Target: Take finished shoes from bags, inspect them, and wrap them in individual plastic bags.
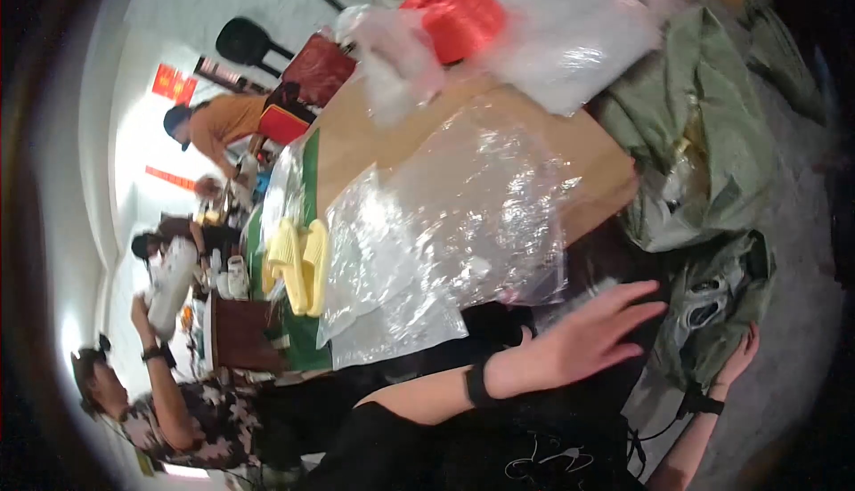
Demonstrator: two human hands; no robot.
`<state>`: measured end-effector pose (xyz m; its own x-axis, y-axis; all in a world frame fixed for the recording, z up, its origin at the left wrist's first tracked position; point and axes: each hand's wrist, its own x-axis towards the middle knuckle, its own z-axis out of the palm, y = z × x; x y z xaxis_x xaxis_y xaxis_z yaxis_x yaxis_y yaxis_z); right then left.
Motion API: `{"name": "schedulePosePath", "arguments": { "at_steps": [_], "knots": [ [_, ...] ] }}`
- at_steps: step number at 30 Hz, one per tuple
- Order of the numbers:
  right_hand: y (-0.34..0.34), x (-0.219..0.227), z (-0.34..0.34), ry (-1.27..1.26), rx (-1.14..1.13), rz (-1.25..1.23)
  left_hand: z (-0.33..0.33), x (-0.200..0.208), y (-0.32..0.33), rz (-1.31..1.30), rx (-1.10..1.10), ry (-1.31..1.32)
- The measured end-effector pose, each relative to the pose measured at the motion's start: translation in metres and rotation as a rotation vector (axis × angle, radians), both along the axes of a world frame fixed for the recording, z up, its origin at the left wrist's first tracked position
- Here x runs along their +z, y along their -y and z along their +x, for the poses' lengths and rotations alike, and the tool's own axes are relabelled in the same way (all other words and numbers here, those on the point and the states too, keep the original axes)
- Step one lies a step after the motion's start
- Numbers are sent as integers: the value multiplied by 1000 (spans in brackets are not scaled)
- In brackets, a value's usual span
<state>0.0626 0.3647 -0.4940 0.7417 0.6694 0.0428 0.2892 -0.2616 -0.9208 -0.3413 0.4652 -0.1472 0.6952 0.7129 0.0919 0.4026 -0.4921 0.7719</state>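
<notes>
My left hand point(570, 340) is over the dark cloth beside the table, with fingers spread and nothing in it. A black band circles its wrist. My right hand point(737, 362) is at the right, its fingers closed on the edge of a dark green sack point(686, 353). Inside that sack lie grey things point(708, 304) in clear wrapping; their kind is hard to make out. Clear plastic bags point(392, 251) are spread over brown cardboard point(588, 148) near my left hand. A pair of yellow slippers point(298, 264) rests to the left of the bags.
A large green woven sack point(712, 90) gapes at the upper right. Red plastic twine point(459, 19) and a stack of clear plastic point(579, 37) lie at the far end. People work at the left, one in a patterned shirt point(191, 411) raising a white bundle point(169, 286).
</notes>
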Motion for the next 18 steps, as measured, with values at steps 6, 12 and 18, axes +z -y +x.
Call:
{"name": "schedulePosePath", "arguments": {
  "at_steps": [6,12,18],
  "knots": [
    [-102,138,-84,9,307,372,-182,61,49,118,604,-37],
    [-112,275,-203,326,688,334,-371,38,108,522,1296,-277],
    [-114,338,-270,597,924,293,-475,-3,128,527,1546,-481]
  ]
}}
